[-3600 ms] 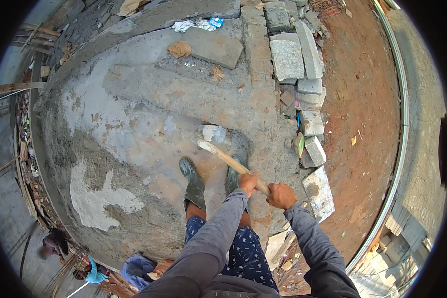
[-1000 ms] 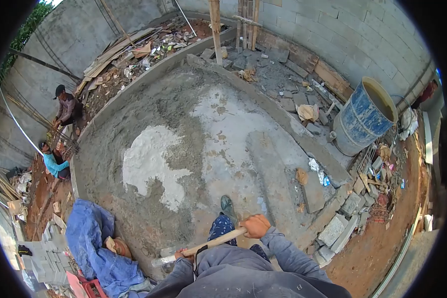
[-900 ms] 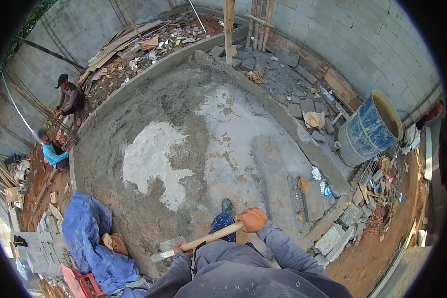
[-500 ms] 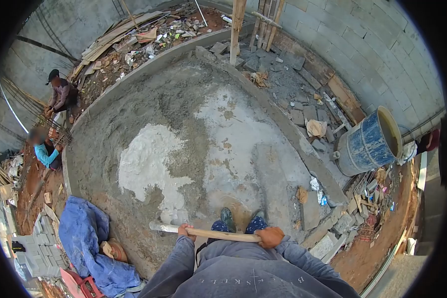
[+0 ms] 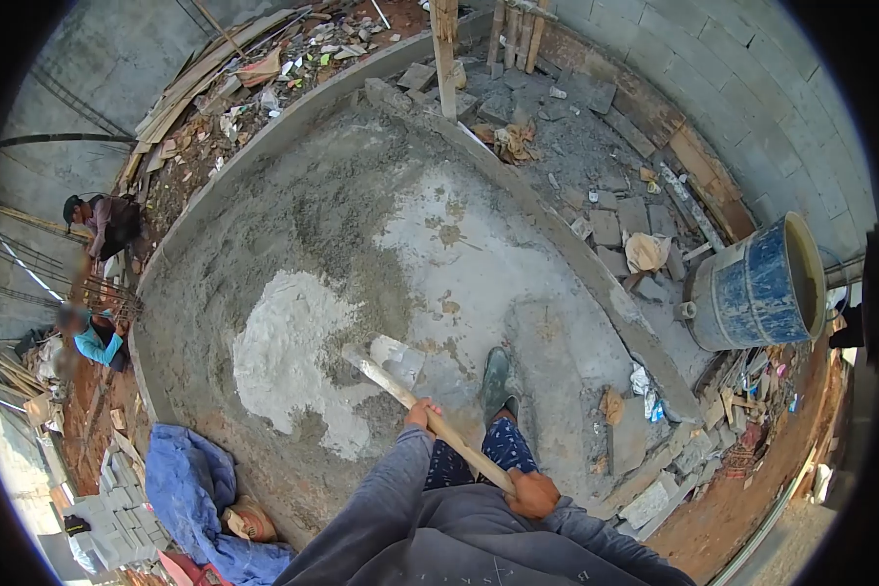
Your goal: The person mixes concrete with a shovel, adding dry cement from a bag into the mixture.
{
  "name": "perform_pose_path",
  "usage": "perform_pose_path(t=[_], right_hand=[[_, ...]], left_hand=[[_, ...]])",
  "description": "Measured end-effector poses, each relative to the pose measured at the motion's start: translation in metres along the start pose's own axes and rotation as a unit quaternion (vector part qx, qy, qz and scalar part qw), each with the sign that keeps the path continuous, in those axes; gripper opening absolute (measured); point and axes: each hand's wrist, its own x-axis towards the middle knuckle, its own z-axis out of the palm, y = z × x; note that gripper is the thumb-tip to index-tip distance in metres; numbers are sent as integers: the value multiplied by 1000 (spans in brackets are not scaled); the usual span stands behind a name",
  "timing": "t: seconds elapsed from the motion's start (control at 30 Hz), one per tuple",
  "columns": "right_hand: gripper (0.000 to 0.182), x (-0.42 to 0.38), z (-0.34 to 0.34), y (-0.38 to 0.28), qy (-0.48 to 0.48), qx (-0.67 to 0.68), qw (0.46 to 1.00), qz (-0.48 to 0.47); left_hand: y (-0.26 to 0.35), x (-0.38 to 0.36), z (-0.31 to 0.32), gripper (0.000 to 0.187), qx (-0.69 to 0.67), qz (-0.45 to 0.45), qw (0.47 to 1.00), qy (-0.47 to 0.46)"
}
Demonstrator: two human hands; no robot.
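Since half a second ago we have swung the hoe (image 5: pixel 430 415) from lying crosswise at our waist to pointing ahead and left. Our left hand (image 5: pixel 422 415) is closed round the mid-handle, nearer the blade (image 5: pixel 397 359); our right hand (image 5: pixel 533 493) is clenched on the butt end. From the grip, the handle's long axis runs up-left, blade resting by the pale cement patch (image 5: pixel 283 356).

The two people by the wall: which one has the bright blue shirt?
The lower person, crouched nearer the blue tarp, wears the bright blue shirt. The other person, higher up along the curved edge, wears dark clothes and a dark cap.
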Motion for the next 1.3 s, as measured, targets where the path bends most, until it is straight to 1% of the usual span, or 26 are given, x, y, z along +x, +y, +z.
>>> perform_pose_path(t=[0.03, 0.13, 0.17, 0.27, 0.4, 0.5, 0.6, 0.7, 0.73, 0.77, 0.8, 0.87, 0.9, 1.0, 1.1, 1.2, 1.3], right_hand=[[40, 21, -7, 7, 21, 16, 1000, 3], [40, 91, -23, 32, 41, 68, 997, 18], [40, 117, -22, 41, 65, 97, 993, 8], [40, 200, -19, 54, 104, 125, 986, 30], [39, 317, -23, 64, 105, 177, 977, 60], [40, 405, -26, 66, 146, 202, 966, 72], [41, 483, -20, 68, 158, 212, 960, 91], [41, 548, -2, 81, 155, 225, 955, 119], [41, 560, 7, 84, 149, 229, 953, 130], [35, 564, 16, 86, 169, 244, 945, 136], [37, 564, 20, 92, 163, 241, 946, 143], [40, 546, 41, 94, 148, 241, 946, 160], [40, 537, 46, 93, 154, 258, 938, 170], [40, 506, 47, 94, 140, 243, 942, 185], [39, 479, 44, 100, 124, 218, 951, 183], [38, 457, 41, 108, 105, 204, 956, 185], [37, 438, 45, 124, 89, 187, 960, 190]], left_hand=[[5, 14, 18, 13, 24, -3, 1000, 3], [27, 70, 78, 15, 65, -17, 998, -5], [40, 74, 103, 18, 76, -13, 997, 7], [73, 120, 157, 17, 132, 27, 991, -1], [120, 193, 218, 13, 174, 113, 978, -10], [149, 256, 253, 15, 228, 130, 965, -23], [162, 308, 281, 17, 278, 200, 940, -11], [158, 367, 296, 22, 353, 266, 896, 29], [153, 383, 295, 23, 391, 271, 878, 46], [146, 394, 294, 25, 426, 275, 859, 63], [137, 401, 293, 26, 461, 278, 839, 79], [113, 386, 280, 28, 481, 263, 831, 90], [111, 379, 284, 28, 486, 268, 827, 91], [85, 383, 260, 42, 481, 253, 836, 79], [67, 370, 249, 42, 462, 214, 857, 74], [56, 349, 248, 40, 424, 149, 891, 64], [30, 341, 245, 35, 386, 153, 907, 70]])
